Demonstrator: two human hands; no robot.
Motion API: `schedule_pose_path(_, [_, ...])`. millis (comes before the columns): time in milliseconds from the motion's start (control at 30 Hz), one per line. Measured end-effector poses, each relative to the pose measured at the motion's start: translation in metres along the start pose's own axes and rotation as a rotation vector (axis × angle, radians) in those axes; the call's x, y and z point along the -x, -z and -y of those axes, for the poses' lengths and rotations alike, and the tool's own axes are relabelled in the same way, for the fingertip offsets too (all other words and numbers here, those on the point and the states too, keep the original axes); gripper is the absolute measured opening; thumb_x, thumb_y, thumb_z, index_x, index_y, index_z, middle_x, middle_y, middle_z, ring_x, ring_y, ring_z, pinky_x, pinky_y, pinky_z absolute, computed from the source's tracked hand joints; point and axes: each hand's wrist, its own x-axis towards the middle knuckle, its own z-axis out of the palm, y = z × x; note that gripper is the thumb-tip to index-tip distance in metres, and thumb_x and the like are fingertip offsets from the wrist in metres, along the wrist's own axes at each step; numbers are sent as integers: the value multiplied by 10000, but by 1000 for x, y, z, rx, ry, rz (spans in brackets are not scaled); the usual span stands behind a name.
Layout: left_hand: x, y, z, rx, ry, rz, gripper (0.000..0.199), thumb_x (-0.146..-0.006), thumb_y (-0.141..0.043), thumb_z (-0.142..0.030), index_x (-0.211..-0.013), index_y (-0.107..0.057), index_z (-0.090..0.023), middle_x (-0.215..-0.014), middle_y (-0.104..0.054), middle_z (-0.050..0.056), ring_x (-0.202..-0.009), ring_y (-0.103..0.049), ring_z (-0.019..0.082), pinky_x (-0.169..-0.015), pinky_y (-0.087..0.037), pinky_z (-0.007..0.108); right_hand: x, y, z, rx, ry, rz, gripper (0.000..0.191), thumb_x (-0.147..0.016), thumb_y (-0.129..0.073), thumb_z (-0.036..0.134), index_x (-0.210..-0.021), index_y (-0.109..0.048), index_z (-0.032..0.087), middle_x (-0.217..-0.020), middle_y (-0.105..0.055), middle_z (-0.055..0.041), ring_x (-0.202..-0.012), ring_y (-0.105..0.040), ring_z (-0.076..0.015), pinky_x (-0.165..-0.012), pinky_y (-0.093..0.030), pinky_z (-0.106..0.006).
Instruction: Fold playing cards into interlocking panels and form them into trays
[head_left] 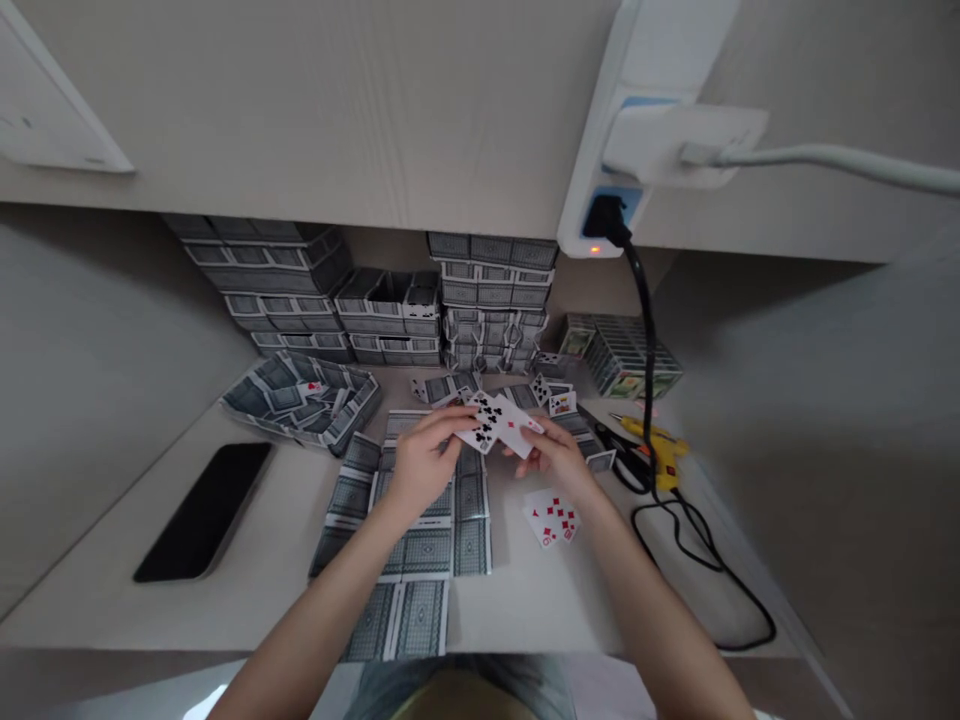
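Over the middle of the desk, my left hand [429, 455] pinches a playing card with black clubs [484, 422]. Opposite it, my right hand [553, 452] grips a second playing card with red diamonds [511, 424]. The two cards overlap at their edges, faces toward me. Beneath my left hand and forearm lies a flat panel of joined cards [426, 552], patterned backs up, partly hidden by my arm. A few loose red cards [551, 518] rest face up on the desk below my right hand.
Stacked card boxes [495, 300] line the back. An open card tray [300, 400] holds small pieces; a phone [204, 512] lies at left. At right are a yellow glue gun [666, 450], black scissors [626, 455] and a hanging black cord [646, 330] from a power strip [600, 180].
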Motion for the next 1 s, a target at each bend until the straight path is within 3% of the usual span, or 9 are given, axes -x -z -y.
schedule_pose_path(167, [12, 6, -2, -93, -70, 184, 294, -751, -421, -63, -897, -631, -208, -1079, -602, 18, -1080, -494, 143, -935, -403, 340, 11, -13, 6, -57, -64, 197, 316, -702, -577, 415, -901, -539, 173, -659, -655, -14, -336, -486, -73, -341, -428, -197])
schedule_pose_path(367, [24, 34, -20, -305, -169, 497, 567, -673, -330, 38, -1062, -562, -303, -1266, -447, -54, -1245, -286, 161, -1015, -290, 432, 12, -19, -2, 135, -82, 202, 268, -643, -646, 367, -792, -574, 155, -594, -625, 15, -364, -505, -78, -365, -411, -189])
schedule_pose_path(433, [30, 55, -18, -387, -99, 405, 558, -690, -332, 12, -1103, -530, -306, -1297, -407, -53, -1236, -303, 163, -1012, -298, 412, 11, -17, -3, 151, -61, 152, 254, -638, -651, 355, -770, -591, 147, -596, -622, 11, -383, -501, -76, -378, -409, -191])
schedule_pose_path(600, [57, 124, 27, -792, 360, -184, 340, -774, -400, -198, -1080, -511, -298, -1068, -590, -30, -974, -549, 171, -840, -445, 360, 9, -12, 1, 74, -35, 7, 202, -625, -664, 325, -709, -603, 151, -609, -608, 16, -405, -462, -54, -389, -389, -179])
schedule_pose_path(667, [70, 144, 50, -1008, 495, -150, 356, -769, -422, -271, -1117, -488, -241, -1058, -601, 41, -964, -551, 223, -800, -445, 395, 9, -12, 3, 47, -45, -5, 210, -618, -669, 327, -720, -608, 154, -620, -610, 16, -411, -459, -52, -397, -389, -181])
schedule_pose_path(767, [85, 155, 68, -1240, 610, 27, 554, -750, -438, -373, -1239, -363, -123, -1075, -585, 159, -1085, -463, 298, -884, -332, 503, 9, -14, 4, 34, -53, 13, 235, -607, -673, 341, -737, -612, 154, -635, -614, 12, -422, -467, -59, -408, -394, -190])
schedule_pose_path(833, [91, 154, 69, -1286, 668, 89, 610, -771, -390, -399, -1284, -279, -87, -1091, -566, 198, -1094, -457, 297, -901, -297, 517, 9, -14, 3, 39, -58, 30, 245, -606, -672, 350, -737, -613, 152, -644, -617, 7, -426, -467, -60, -414, -395, -193])
schedule_pose_path(1000, [93, 149, 65, -1291, 678, 70, 607, -783, -347, -440, -1299, -229, -142, -1143, -532, 188, -1122, -429, 300, -881, -311, 521, 8, -14, 0, 52, -71, 25, 260, -609, -667, 356, -759, -607, 152, -679, -631, -3, -428, -469, -60, -415, -395, -192])
